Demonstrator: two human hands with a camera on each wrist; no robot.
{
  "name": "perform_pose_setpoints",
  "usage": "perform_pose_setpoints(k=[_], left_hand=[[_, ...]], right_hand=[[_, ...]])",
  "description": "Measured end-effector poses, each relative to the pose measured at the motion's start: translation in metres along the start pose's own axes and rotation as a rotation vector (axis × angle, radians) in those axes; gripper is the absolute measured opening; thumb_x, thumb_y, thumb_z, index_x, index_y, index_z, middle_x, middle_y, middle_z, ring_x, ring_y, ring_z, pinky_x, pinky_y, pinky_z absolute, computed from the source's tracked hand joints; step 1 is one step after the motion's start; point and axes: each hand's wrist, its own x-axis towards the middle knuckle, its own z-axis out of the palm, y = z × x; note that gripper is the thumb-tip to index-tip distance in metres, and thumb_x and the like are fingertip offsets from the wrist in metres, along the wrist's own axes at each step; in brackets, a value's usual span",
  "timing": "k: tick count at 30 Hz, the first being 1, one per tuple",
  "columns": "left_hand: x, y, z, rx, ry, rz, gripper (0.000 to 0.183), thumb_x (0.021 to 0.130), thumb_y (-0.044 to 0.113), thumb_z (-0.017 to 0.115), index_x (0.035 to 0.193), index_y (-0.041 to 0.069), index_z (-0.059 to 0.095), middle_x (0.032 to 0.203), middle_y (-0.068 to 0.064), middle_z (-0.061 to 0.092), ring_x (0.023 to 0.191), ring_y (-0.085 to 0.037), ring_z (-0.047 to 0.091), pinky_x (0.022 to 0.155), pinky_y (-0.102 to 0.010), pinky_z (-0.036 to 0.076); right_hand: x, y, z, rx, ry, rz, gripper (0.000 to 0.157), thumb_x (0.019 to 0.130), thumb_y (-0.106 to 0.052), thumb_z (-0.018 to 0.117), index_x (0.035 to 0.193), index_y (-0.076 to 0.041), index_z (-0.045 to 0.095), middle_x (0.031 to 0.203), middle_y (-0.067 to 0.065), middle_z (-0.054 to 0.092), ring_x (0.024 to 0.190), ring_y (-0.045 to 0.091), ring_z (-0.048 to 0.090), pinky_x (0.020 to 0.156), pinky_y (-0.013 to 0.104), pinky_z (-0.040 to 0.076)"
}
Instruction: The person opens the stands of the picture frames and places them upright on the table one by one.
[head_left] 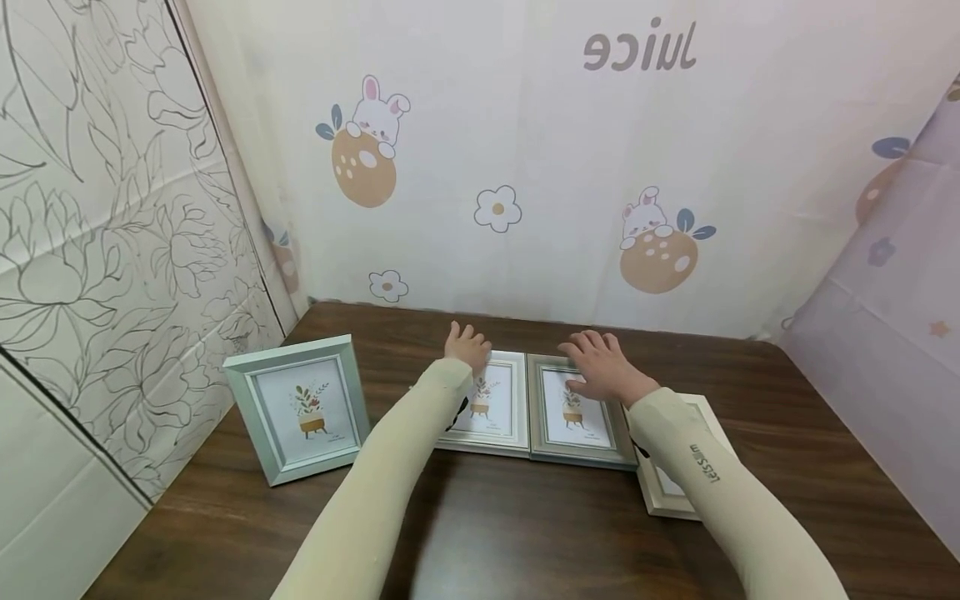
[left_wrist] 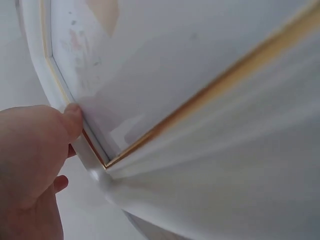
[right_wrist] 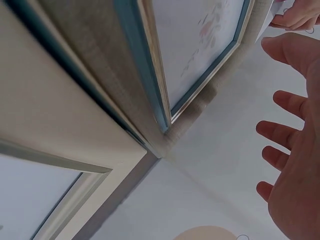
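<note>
My left hand is at the upper left edge of a white picture frame. In the left wrist view its thumb presses the front of that frame's rim, with the other fingers partly hidden behind it. Beside it, edge to edge, is a grey-brown picture frame with a blue-green inner border. Over that frame's top edge reaches my right hand, its fingers spread. In the right wrist view the right fingers appear apart from the frames and hold nothing.
A pale green picture frame stands at an angle on the left of the dark wooden table. A cream frame adjoins the row at the right, partly covered by my right sleeve. A printed curtain hangs behind the table.
</note>
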Motion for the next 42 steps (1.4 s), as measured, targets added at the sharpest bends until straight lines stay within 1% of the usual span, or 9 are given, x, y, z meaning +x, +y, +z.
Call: perform_pose_setpoints(k=[5, 8, 13, 19, 23, 27, 31, 37, 42], left_hand=[[0.006, -0.002, 0.008, -0.061, 0.015, 0.003, 0.041, 0.105, 0.022, 0.05, 0.146, 0.025, 0.048, 0.143, 0.005, 0.051, 0.139, -0.024, 0.033, 0.117, -0.053, 0.013], [0.007, -0.005, 0.011, -0.093, 0.012, 0.006, 0.041, 0.106, 0.029, 0.046, 0.147, 0.025, 0.046, 0.145, 0.006, 0.051, 0.142, -0.023, 0.031, 0.117, -0.053, 0.011], [0.003, -0.011, 0.006, -0.162, 0.006, 0.017, 0.046, 0.107, 0.036, 0.044, 0.151, 0.024, 0.041, 0.147, 0.004, 0.051, 0.146, -0.022, 0.027, 0.118, -0.053, 0.007], [-0.004, -0.02, -0.001, -0.247, 0.062, 0.052, 0.045, 0.107, 0.033, 0.044, 0.151, 0.021, 0.041, 0.142, 0.002, 0.055, 0.138, -0.023, 0.041, 0.117, -0.055, 0.006], [-0.006, -0.027, -0.005, -0.311, 0.107, 0.097, 0.04, 0.107, 0.03, 0.044, 0.146, 0.02, 0.044, 0.137, 0.001, 0.058, 0.129, -0.023, 0.049, 0.116, -0.058, 0.006], [-0.013, -0.032, -0.014, -0.357, 0.143, 0.133, 0.034, 0.107, 0.029, 0.043, 0.14, 0.018, 0.047, 0.131, 0.0, 0.058, 0.125, -0.024, 0.052, 0.115, -0.06, 0.01], [-0.025, -0.039, -0.023, -0.362, 0.162, 0.145, 0.032, 0.108, 0.029, 0.041, 0.138, 0.018, 0.046, 0.135, 0.002, 0.056, 0.124, -0.023, 0.052, 0.115, -0.06, 0.012], [-0.04, -0.045, -0.036, -0.4, 0.195, 0.159, 0.039, 0.108, 0.031, 0.04, 0.144, 0.018, 0.042, 0.145, 0.0, 0.049, 0.133, -0.026, 0.046, 0.114, -0.06, 0.013], [-0.051, -0.047, -0.047, -0.403, 0.228, 0.177, 0.04, 0.108, 0.032, 0.039, 0.146, 0.018, 0.041, 0.143, -0.001, 0.049, 0.133, -0.026, 0.044, 0.112, -0.059, 0.017]], right_hand=[[-0.001, -0.001, -0.001, -0.004, -0.002, -0.005, 0.064, 0.092, -0.029, 0.071, 0.143, -0.001, 0.045, 0.143, 0.024, 0.04, 0.136, 0.044, 0.03, 0.107, 0.066, 0.019], [-0.001, -0.002, -0.002, 0.0, -0.01, -0.008, 0.064, 0.092, -0.03, 0.071, 0.143, -0.001, 0.045, 0.144, 0.024, 0.04, 0.136, 0.044, 0.029, 0.107, 0.065, 0.019], [-0.003, -0.002, -0.007, 0.001, 0.013, -0.01, 0.064, 0.092, -0.029, 0.071, 0.143, -0.002, 0.045, 0.143, 0.023, 0.04, 0.135, 0.043, 0.031, 0.105, 0.065, 0.021], [-0.008, 0.001, -0.011, -0.027, 0.037, 0.014, 0.065, 0.091, -0.031, 0.072, 0.143, -0.003, 0.046, 0.143, 0.023, 0.041, 0.135, 0.043, 0.032, 0.105, 0.065, 0.022], [-0.013, 0.004, -0.015, -0.033, 0.051, 0.046, 0.066, 0.091, -0.03, 0.072, 0.144, -0.003, 0.045, 0.144, 0.023, 0.04, 0.135, 0.043, 0.031, 0.105, 0.064, 0.022], [-0.018, 0.007, -0.02, -0.009, 0.05, 0.083, 0.066, 0.092, -0.03, 0.07, 0.145, -0.003, 0.044, 0.146, 0.023, 0.038, 0.136, 0.043, 0.029, 0.106, 0.065, 0.019], [-0.023, 0.009, -0.022, 0.013, 0.051, 0.087, 0.065, 0.092, -0.03, 0.069, 0.146, -0.002, 0.043, 0.148, 0.025, 0.037, 0.137, 0.045, 0.027, 0.107, 0.066, 0.017], [-0.034, 0.012, -0.024, 0.044, 0.073, 0.066, 0.064, 0.093, -0.029, 0.066, 0.146, -0.001, 0.042, 0.148, 0.025, 0.036, 0.137, 0.046, 0.026, 0.106, 0.066, 0.016], [-0.042, 0.01, -0.031, 0.034, 0.1, 0.054, 0.066, 0.092, -0.03, 0.067, 0.146, -0.002, 0.042, 0.148, 0.026, 0.035, 0.137, 0.047, 0.025, 0.104, 0.067, 0.016]])
